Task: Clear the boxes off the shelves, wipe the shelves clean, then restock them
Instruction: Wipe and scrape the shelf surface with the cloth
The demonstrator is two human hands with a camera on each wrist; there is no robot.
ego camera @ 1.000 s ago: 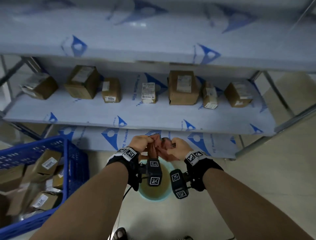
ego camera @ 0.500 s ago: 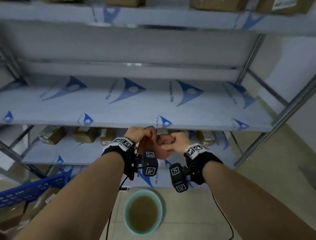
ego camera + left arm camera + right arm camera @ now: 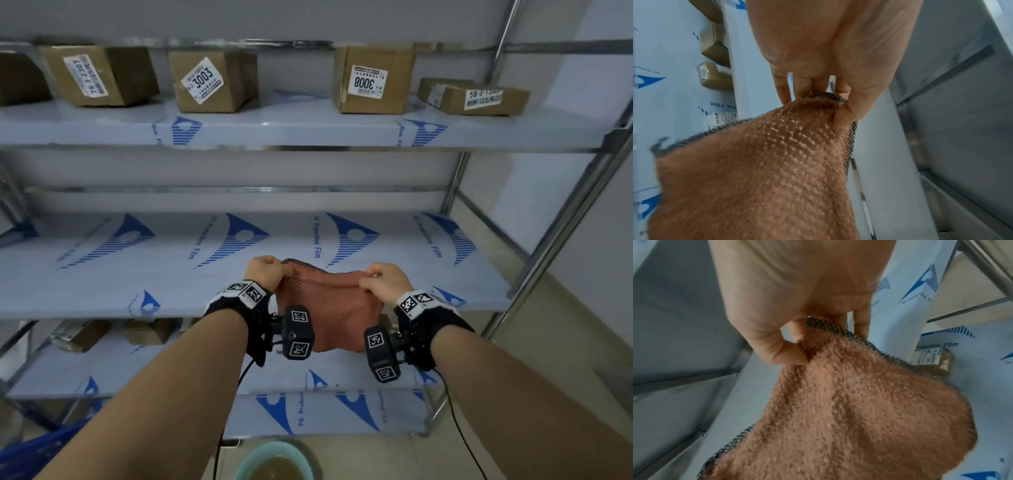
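An orange-brown cloth (image 3: 329,308) with a dark mesh edge hangs spread between my two hands, just above the front of the bare middle shelf (image 3: 137,270). My left hand (image 3: 265,272) pinches its left top corner, and the left wrist view shows the cloth (image 3: 766,170) caught between thumb and fingers (image 3: 783,91). My right hand (image 3: 382,281) pinches the right top corner, seen close with the cloth (image 3: 849,410) in the right wrist view. Several brown boxes (image 3: 212,80) with white labels stand on the top shelf (image 3: 308,125).
More boxes (image 3: 80,334) sit on the lower shelf (image 3: 68,370), partly hidden by the middle shelf. A teal basin (image 3: 274,462) of murky water stands on the floor below my arms. A blue crate corner (image 3: 30,452) shows at bottom left. Metal uprights (image 3: 582,205) frame the right side.
My head has tilted up, bringing the top shelf into view. My hands rose from the basin to the middle shelf and drew apart, spreading the bunched cloth.
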